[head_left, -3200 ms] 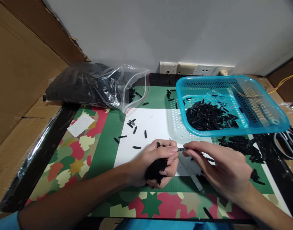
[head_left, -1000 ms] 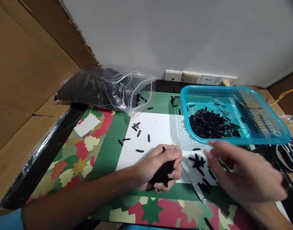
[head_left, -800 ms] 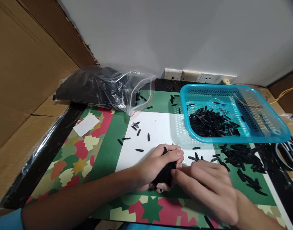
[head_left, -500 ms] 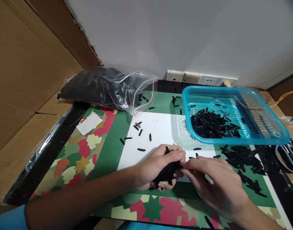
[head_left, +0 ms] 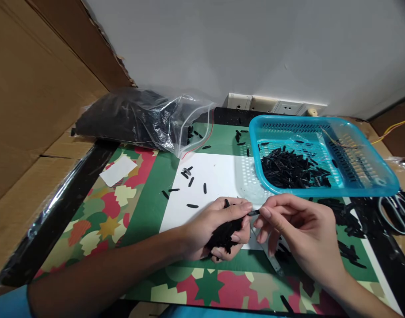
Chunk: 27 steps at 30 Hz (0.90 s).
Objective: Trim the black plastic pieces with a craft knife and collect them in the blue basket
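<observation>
My left hand is curled around a bunch of small black strips, whose ends stick out between the fingers. Between thumb and forefinger, my right hand pinches one black strip, its other end against my left fingertips. What the strips are made of I cannot make out. A thin, pale, narrow piece slants down beneath my right hand, partly hidden. Several loose strips are scattered on the white sheet beyond my left hand.
At the back right stands a blue plastic basket with a heap of black strips inside. A clear zip bag full of dark material lies at the back left. Scissors are at the right edge. Wall sockets are behind.
My right hand has turned and drawn slightly away from my left hand, and a single strip now shows in its pinch. The view has shifted a little.
</observation>
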Each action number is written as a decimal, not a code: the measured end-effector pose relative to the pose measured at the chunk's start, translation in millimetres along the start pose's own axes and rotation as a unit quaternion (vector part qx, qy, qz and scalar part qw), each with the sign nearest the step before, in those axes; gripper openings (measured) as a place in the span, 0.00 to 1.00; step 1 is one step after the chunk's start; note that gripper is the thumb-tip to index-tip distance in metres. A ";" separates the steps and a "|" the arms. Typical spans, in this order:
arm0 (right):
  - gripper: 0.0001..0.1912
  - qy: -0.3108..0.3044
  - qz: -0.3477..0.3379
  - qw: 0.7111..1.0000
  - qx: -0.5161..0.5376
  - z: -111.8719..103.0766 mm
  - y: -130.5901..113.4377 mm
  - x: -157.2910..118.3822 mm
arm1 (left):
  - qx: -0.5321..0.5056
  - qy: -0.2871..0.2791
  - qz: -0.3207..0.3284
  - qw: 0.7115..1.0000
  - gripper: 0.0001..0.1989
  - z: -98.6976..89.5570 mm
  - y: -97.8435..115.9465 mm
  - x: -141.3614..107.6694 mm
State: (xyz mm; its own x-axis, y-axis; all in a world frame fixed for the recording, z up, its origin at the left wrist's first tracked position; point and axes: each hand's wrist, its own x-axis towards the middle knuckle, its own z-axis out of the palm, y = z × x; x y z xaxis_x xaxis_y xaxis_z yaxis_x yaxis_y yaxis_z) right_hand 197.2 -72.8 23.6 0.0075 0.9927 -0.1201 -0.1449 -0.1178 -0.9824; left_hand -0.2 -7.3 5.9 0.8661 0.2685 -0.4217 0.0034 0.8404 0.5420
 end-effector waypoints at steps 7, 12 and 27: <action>0.08 -0.002 -0.015 0.999 -0.048 -1.7 1.8 -0.5 | -0.008 -0.011 0.008 1.000 0.19 -1.3 -0.7 2.7; 0.02 -0.004 -0.231 0.900 -0.370 -17.4 5.2 -0.3 | -0.018 0.015 0.033 0.999 0.18 -2.4 -0.7 2.8; 0.20 -0.176 -0.291 0.622 -0.705 -8.9 13.6 0.5 | -0.025 0.047 0.116 0.992 0.17 -2.3 3.5 0.3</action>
State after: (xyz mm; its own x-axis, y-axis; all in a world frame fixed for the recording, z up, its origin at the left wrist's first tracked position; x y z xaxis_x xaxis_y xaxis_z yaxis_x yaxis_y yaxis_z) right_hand 204.0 -74.2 8.9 -0.6009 0.7918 0.1097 0.7948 0.6065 -0.0237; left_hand -1.1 -3.2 6.0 0.7902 0.4976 -0.3576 -0.2171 0.7731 0.5960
